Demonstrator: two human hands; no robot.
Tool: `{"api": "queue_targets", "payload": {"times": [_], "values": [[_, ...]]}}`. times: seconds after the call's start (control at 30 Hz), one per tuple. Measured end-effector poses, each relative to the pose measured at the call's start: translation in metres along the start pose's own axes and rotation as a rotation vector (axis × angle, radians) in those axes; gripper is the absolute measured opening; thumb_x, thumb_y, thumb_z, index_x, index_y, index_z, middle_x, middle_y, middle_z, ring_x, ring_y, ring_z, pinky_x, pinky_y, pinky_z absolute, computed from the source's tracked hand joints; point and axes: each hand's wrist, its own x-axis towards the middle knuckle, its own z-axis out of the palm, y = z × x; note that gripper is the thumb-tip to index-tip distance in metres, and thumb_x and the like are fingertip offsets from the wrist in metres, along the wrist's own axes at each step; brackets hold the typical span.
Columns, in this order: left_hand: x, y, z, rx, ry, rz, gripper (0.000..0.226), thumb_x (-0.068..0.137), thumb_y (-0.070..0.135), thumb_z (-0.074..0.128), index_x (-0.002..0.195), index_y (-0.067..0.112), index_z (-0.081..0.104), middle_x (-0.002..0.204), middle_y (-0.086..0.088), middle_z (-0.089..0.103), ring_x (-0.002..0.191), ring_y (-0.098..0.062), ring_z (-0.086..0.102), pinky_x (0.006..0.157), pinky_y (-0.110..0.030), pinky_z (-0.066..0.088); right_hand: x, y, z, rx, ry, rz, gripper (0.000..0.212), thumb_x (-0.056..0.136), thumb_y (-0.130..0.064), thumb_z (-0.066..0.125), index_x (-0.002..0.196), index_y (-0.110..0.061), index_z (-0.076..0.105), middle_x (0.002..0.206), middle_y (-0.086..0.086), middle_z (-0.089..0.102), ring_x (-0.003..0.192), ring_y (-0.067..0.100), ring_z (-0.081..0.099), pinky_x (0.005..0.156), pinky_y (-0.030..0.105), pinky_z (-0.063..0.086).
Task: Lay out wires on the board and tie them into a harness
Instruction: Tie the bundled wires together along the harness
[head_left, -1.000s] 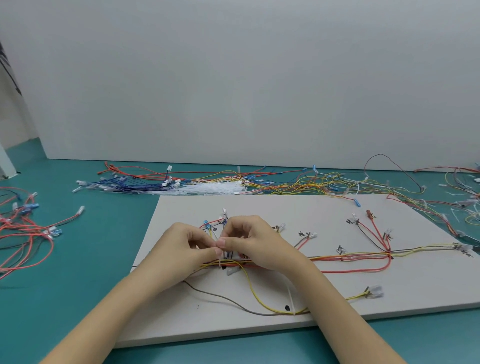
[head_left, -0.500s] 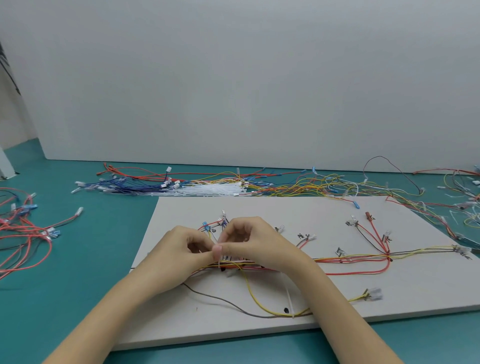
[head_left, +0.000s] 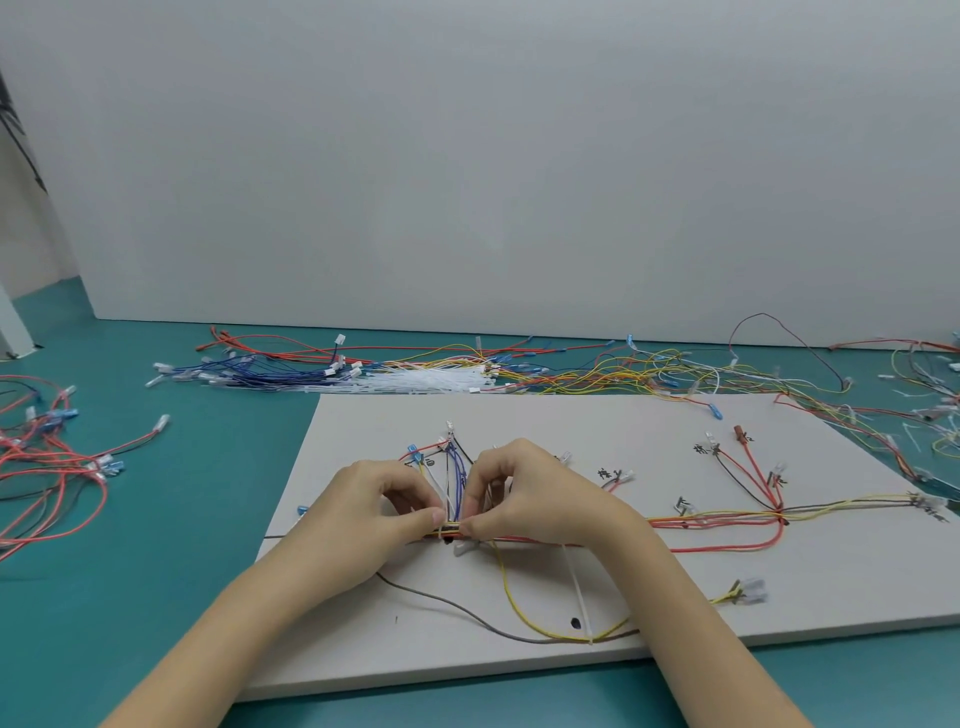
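1. The left hand (head_left: 363, 512) and right hand (head_left: 524, 496) are meeting near the middle of the board (head_left: 597, 431), each with fingers curled and pinching the wire bundle (head_left: 451, 529) between thumb and fingertips.
2. The bundle is lying along the board toward its right edge, where branches are fanning out to small connectors (head_left: 748, 592).
3. A white cable tie (head_left: 577, 587) is resting loose toward the near edge, crossing a yellow wire (head_left: 511, 603).
4. The wires are looking light, thin and floppy, so they are likely springing apart unless pinched close on both sides of the tying spot.
5. Spare wires (head_left: 322, 369) are piling up beyond the board's far edge.
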Motion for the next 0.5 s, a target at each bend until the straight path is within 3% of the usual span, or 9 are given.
{"api": "queue_targets", "payload": {"times": [0.17, 0.37, 0.5], "values": [[-0.0008, -0.0039, -0.0017, 0.017, -0.025, 0.011, 0.015, 0.079, 0.013, 0.077, 0.068, 0.024, 0.075, 0.073, 0.01, 0.069, 0.064, -0.001, 0.059, 0.058, -0.008, 0.038, -0.0007, 0.0004, -0.0009, -0.002, -0.03, 0.009, 0.013, 0.065, -0.02, 0.084, 0.068, -0.018, 0.071, 0.075, 0.018, 0.065, 0.06, 0.012, 0.047, 0.06, 0.029, 0.039], [-0.0018, -0.0061, 0.0008, 0.021, -0.001, 0.014, 0.017, 0.08, 0.011, 0.076, 0.068, 0.024, 0.074, 0.075, 0.009, 0.068, 0.068, -0.006, 0.06, 0.062, -0.013, 0.042, -0.0012, -0.0007, -0.0027, 0.05, -0.018, -0.01, 0.004, 0.075, -0.018, 0.076, 0.074, -0.019, 0.072, 0.068, -0.003, 0.064, 0.061, 0.008, 0.052, 0.06, 0.025, 0.044], [-0.004, -0.0054, 0.0054, 0.012, 0.018, 0.033, 0.016, 0.081, 0.01, 0.075, 0.07, 0.021, 0.075, 0.07, 0.014, 0.066, 0.065, -0.003, 0.057, 0.06, -0.011, 0.039, -0.001, -0.0022, -0.0038, 0.144, 0.036, -0.066, 0.01, 0.079, -0.025, 0.079, 0.081, -0.018, 0.073, 0.069, -0.011, 0.065, 0.063, 0.007, 0.051, 0.059, 0.021, 0.042]]}}
